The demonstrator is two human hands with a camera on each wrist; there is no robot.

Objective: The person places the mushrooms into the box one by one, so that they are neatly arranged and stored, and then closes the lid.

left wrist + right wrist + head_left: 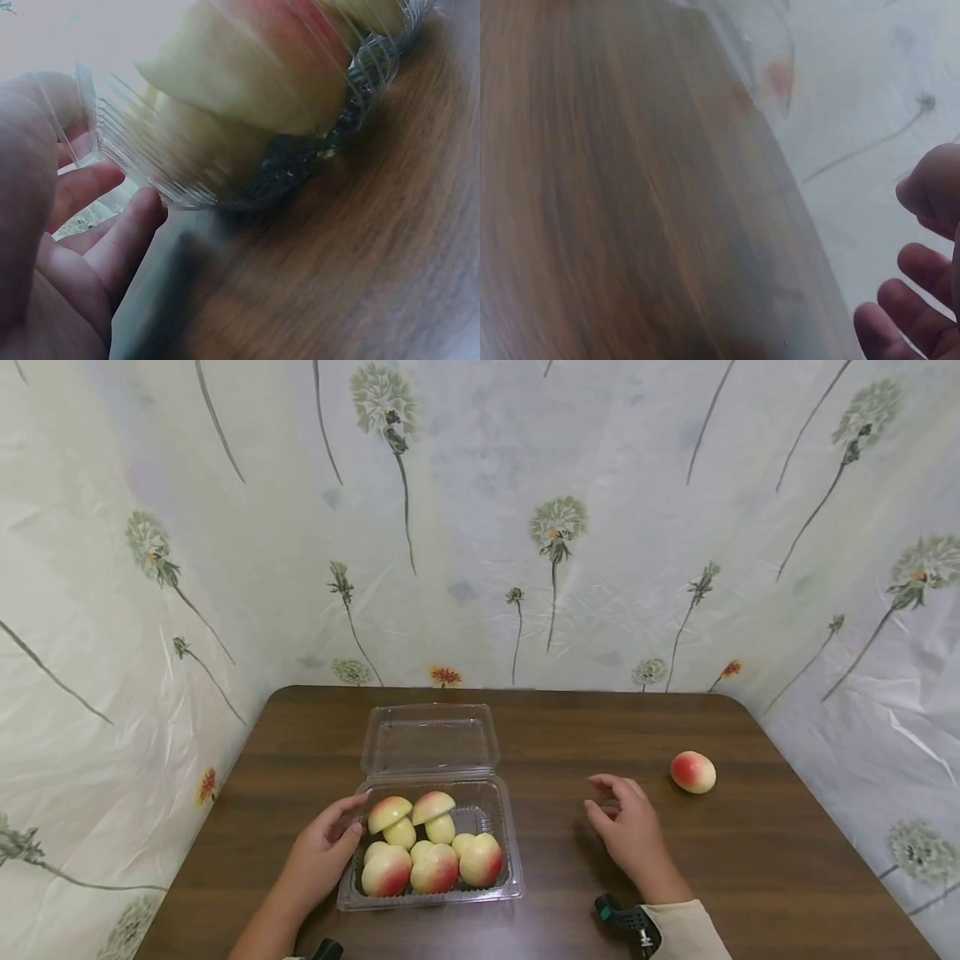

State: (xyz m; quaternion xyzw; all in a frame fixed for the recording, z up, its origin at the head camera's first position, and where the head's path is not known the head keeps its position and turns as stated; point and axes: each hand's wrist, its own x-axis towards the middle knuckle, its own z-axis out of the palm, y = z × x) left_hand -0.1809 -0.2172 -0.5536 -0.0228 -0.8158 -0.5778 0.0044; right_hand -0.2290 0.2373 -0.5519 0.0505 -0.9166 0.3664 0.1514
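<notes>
A clear plastic clamshell box (512,860) sits on the table with its lid (431,739) folded back. Inside are several mushroom-shaped pieces (435,868) with yellow-and-red caps and pale stems; two lie behind the front row. The left hand (318,852) rests its fingertips against the box's left side; in the left wrist view, fingers (139,232) touch the ribbed wall. To the right of the box, the right hand (630,831) hovers with loosely bent fingers and holds nothing. Beyond it lies one more red-and-yellow piece (693,772), its underside hidden.
The dark wooden table (555,752) has rounded back corners. A pale sheet with printed dandelions (465,527) hangs behind it and at both sides. A black wrist device (630,920) is strapped at the right sleeve.
</notes>
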